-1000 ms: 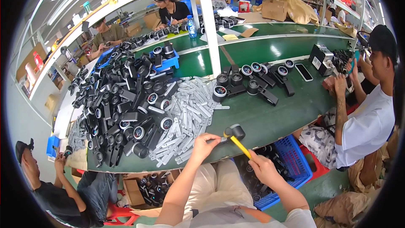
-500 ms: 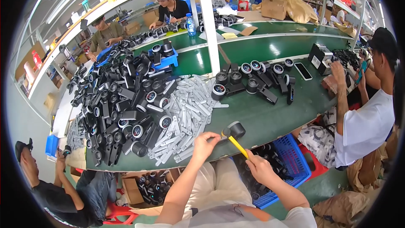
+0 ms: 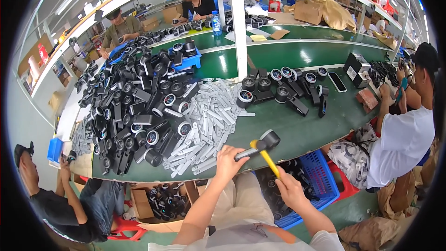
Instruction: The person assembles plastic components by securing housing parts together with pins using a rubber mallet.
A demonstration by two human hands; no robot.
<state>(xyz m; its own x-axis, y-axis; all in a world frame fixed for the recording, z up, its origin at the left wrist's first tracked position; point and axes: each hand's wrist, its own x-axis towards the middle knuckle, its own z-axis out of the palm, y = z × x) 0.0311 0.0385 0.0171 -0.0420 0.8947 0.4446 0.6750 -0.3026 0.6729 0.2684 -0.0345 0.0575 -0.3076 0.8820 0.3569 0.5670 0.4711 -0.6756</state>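
Observation:
My left hand (image 3: 228, 161) is closed around the handle end of a black handheld device (image 3: 270, 138) with a drum-shaped round head, at the table's front edge. A grey strip (image 3: 246, 154) shows along its handle. My right hand (image 3: 290, 188) grips a hammer (image 3: 269, 161) by its yellow handle. The hammer's head lies over the device's handle, close to the round head; whether they touch I cannot tell. Left of my left hand spreads a heap of loose grey strips (image 3: 209, 121). Beyond it is a large pile of similar black devices (image 3: 134, 107).
More black devices (image 3: 290, 94) stand at the back of the green table (image 3: 334, 116), near a phone (image 3: 337, 82). Below the edge are a blue basket (image 3: 320, 176) and a cardboard box (image 3: 141, 204) of devices. People sit at both sides (image 3: 404, 135); others work across.
The hammer's head has moved slightly right and its handle stands steeper. My left hand now shows on the device's handle, with the grey strip visible. The whole view has shifted a little.

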